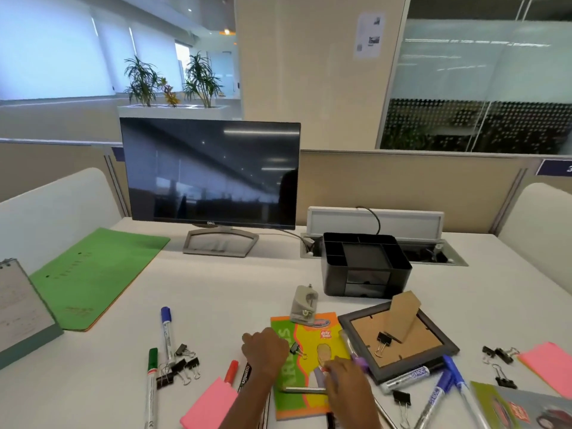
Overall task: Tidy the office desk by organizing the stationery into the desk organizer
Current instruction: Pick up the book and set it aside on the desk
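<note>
While the left hand (264, 351) sits curled on the bright notebook (312, 343), the right hand (346, 387) lies blurry by a purple pen (359, 362); I cannot tell if either holds anything. The black organizer (365, 275) stands farther back on the desk, right of the screen (210, 171).

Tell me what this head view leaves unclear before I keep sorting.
All in the head view:
- Right hand: motion-blurred; whether it grips the purple pen is unclear.
- Left hand: fingertips hidden by the hand itself, resting over the notebook.
- Desk organizer: drawer fronts dark, contents hidden.
- Blue markers: cut off by the bottom edge.
</note>
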`<state>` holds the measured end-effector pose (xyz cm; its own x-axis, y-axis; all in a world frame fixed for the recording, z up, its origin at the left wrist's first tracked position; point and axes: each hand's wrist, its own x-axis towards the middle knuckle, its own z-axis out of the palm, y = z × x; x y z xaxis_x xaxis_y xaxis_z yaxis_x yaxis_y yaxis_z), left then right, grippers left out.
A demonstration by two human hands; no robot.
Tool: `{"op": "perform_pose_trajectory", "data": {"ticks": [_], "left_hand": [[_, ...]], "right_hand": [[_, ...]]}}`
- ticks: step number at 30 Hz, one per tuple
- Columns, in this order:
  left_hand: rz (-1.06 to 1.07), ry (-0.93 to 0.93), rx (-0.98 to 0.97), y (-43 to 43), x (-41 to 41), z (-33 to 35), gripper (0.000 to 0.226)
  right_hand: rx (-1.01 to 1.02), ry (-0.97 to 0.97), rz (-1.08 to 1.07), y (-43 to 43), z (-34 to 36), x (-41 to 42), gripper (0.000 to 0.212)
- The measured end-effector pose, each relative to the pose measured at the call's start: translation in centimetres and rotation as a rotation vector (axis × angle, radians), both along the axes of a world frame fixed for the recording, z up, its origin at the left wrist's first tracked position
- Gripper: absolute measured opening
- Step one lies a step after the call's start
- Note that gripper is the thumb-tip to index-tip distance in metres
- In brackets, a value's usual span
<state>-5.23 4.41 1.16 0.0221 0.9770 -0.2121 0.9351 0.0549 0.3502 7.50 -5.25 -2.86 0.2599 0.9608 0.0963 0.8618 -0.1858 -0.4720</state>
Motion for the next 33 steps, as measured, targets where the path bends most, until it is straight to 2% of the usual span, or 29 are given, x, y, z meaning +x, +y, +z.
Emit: {"op": "perform_pose_trajectory", "data": {"ticks": [8,11,18,22,26,33], "left_hand": [[0.107,-0.118,-0.173,1.8,0.9,0.8,0.037],[0.138,-0.15,-0.21,2.1,1.0,0.8,0.036],[0.202,-0.332,-0.245,2.7,0.6,0.4,0.029],[0.254,-0.393,-0.228,2.6,0.5,0.9,0.028],[0.248,-0.427,-0.18,2.7,0.6,2.1,0.015],[0.165,-0.492,-0.005,3.4,-0.6,5.1,0.024]], "right_hand": [[0.089,0.03,-0.014,-0.5,-0.2,-0.2,0.026],[0.191,0.062,-0.044,-0.4,-0.7,-0.1,0.021],[0.02,0.03,0.021,-0.3,-0.1,0.3,0.035],[0.032,0.06,0.049,-0.4,0.0,0.5,0.035],[0.065,0.117,0.061,-0.5,0.1,0.9,0.033],[0.04,0.137,0.11,-0.5,0.5,1.4,0.031]]}}
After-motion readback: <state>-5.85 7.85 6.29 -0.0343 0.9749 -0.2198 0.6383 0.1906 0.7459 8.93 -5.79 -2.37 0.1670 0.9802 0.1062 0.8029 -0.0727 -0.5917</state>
